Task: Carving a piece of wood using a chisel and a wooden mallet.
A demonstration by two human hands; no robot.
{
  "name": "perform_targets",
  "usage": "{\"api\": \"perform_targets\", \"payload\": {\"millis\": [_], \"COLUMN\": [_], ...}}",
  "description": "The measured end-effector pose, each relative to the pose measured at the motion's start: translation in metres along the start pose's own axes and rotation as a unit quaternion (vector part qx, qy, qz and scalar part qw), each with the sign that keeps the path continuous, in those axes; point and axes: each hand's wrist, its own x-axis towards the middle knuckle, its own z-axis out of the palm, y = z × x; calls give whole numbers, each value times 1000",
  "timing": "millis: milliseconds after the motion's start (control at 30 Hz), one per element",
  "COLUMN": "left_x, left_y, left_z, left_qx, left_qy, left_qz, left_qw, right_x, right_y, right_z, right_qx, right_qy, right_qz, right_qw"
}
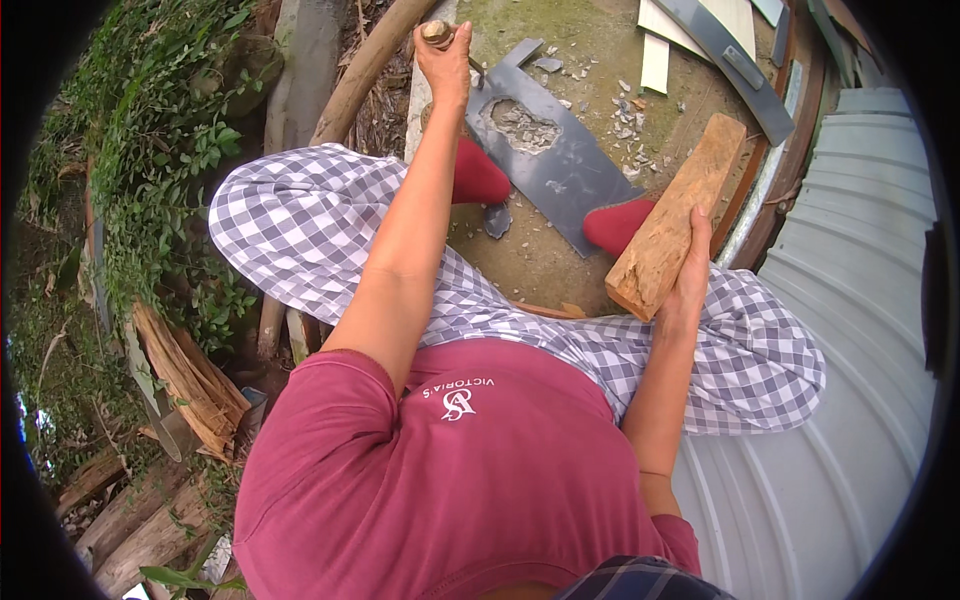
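My left hand [447, 72] is closed around the wooden handle of a chisel-like tool [436, 32], at the top of the view. Its working end is mostly hidden behind the hand. Just right of that hand, a dark grey tile [575, 185] lies on the ground with a rough, chipped hollow [520, 126] showing pale broken material. In my right hand [687, 275] is a thick wooden block [682, 215], gripped near its lower end and tilted up to the right. The block's far end is apart from the tile.
Grey chips [627, 125] litter the concrete beside the tile. My feet in red [615, 228] flank the tile's near part. Cut strips, one dark grey [735, 70] and one cream [655, 65], lie at upper right. Corrugated metal sheet [850, 300] runs along the right; logs [370, 65] and plants border the left.
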Motion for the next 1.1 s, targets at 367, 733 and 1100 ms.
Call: {"api": "perform_targets", "payload": {"millis": [367, 733, 1100], "left_x": [-6, -55, -41], "left_y": [8, 9, -12], "left_z": [14, 43, 36], "left_qx": [-63, -80, -94], "left_qy": [9, -48, -130], "left_qz": [-55, -82, -109], "left_qw": [997, 992, 981], "right_x": [6, 9, 15], "right_y": [4, 14, 15], "right_z": [0, 1, -1], "right_qx": [-33, -44, -62], "right_qy": [6, 17, 2], "right_qz": [7, 7, 36], "right_qw": [999, 999, 997]}}
